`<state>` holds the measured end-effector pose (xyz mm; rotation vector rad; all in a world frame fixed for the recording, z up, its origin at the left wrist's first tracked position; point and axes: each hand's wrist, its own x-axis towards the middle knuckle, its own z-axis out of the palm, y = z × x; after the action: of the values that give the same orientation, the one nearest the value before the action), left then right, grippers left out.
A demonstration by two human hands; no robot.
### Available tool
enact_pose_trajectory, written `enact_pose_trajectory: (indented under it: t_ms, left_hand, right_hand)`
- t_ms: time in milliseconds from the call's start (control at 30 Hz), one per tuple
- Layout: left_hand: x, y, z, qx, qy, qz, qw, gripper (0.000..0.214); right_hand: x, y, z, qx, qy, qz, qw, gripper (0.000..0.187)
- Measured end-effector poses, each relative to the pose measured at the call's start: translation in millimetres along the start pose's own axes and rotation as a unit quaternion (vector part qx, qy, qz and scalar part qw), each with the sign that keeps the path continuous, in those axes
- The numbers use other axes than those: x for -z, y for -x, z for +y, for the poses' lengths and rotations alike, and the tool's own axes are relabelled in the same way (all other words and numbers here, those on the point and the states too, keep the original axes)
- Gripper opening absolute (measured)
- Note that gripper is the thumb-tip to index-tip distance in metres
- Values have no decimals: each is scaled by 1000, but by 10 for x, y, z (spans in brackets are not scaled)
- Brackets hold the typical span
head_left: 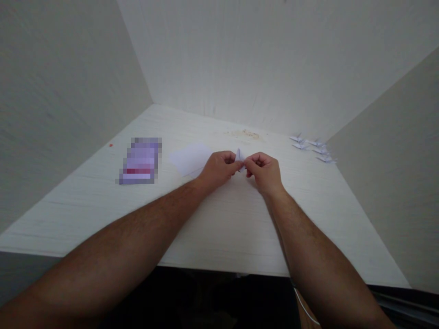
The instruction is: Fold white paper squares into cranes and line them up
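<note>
A small folded piece of white paper (239, 155) is held between my two hands above the middle of the table, one pointed end sticking up. My left hand (222, 167) pinches it from the left with thumb and fingers. From the right, my right hand (264, 171) grips its edge between thumb and index finger. Fingertips cover much of the paper's lower part. Loose white paper sheets (192, 157) lie on the table just left of my left hand, partly behind it.
Several small folded paper cranes (313, 146) stand at the back right, near the wall. A blurred purple packet or booklet (140, 160) lies at left on the white table (219, 233). Brownish marks (248, 134) show by the back wall; walls enclose three sides.
</note>
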<state>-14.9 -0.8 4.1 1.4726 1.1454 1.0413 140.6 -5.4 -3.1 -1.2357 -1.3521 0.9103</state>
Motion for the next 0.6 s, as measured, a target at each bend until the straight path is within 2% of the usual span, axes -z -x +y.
enact_pose_trajectory:
  t_ms: [267,600]
  left_hand:
    - [8,15,11,-12,-43,-40,998,19]
    - [16,24,18,-2,-38,-34,999,23]
  right_hand:
    - [34,-25,8,-10,-21,-8,1000,16]
    - [14,3,-55,-9,8,-2,1000,17]
